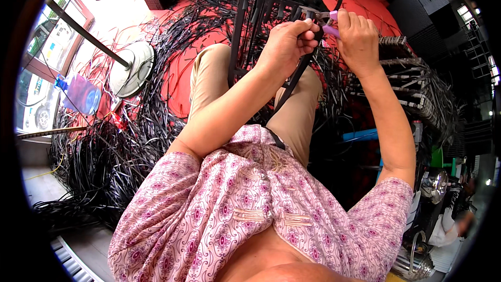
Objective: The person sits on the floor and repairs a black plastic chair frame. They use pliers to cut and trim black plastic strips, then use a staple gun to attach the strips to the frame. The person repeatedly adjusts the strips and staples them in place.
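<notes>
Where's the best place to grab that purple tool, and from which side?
Probably by its purple handles, coming from the right: they stick out that way, and the right hand grips them there. The metal end points left, toward the left hand, so that looks worse to grab.

You can read no words, labels, numbers or signs for certain here. Outside to your left, a white vehicle [40, 100] bears a small patch of greenish lettering [37, 87], too tiny and blurred for you to make out.
</notes>
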Motion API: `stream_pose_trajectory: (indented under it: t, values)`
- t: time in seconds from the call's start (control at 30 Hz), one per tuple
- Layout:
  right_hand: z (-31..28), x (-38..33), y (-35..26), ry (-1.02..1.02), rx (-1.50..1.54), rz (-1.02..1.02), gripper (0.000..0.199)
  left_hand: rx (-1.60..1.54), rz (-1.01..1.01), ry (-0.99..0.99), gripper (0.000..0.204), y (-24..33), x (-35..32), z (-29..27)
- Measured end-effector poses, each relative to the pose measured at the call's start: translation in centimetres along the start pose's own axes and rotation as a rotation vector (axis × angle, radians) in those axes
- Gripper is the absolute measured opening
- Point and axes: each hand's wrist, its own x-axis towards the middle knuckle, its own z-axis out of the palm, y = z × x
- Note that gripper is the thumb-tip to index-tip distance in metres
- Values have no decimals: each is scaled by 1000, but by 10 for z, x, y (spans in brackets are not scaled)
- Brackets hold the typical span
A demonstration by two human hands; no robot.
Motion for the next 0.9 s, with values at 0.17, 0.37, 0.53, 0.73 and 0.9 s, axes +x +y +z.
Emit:
stream_pose_trajectory:
  t: [0.17,0.37,0.53,0.73,0.9]
  values:
    - [7,-8,0,-9,71,25,35,58,29,15,21,-1,0,-5]
    - [-8,-16,-11,-28,99,57,63,249,34,-24,22,-6,-11,-15]
    - [-24,-35,-9,-64,100,97,66,776,12,-28,29,-4,-16,-50]
    - [-31,-30,-7,-26,56,104,64,486,334,113,38,-11,-2,-40]
    - [-28,-17,-10,-29,-16,65,61,66,94,118,11,6,0,-17]
